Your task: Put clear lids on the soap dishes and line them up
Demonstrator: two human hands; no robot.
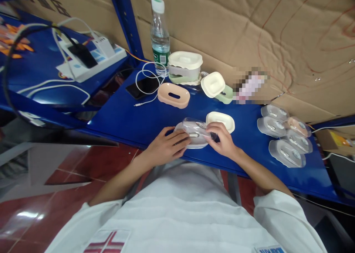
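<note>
A grey-white oval dish (195,142) rests near the front edge of the blue table. Over it, tilted, is a clear plastic cover (193,126) with a round label. My left hand (171,145) lies on the dish's left side, its fingers bent over the dish and touching a small pale piece on it. The fingers of my right hand (220,137) are closed on the right end of the clear cover. Just behind my right hand lies a cream oval tray (221,120). A peach oval dish (173,95) with a slot stands further back.
Behind are stacked dishes (185,66), a cream lid (213,84), a green piece (226,95), a water bottle (160,42) and a phone (142,86) with a white cable. Several covered dishes (287,153) sit at the right. A power strip (91,64) lies at the left.
</note>
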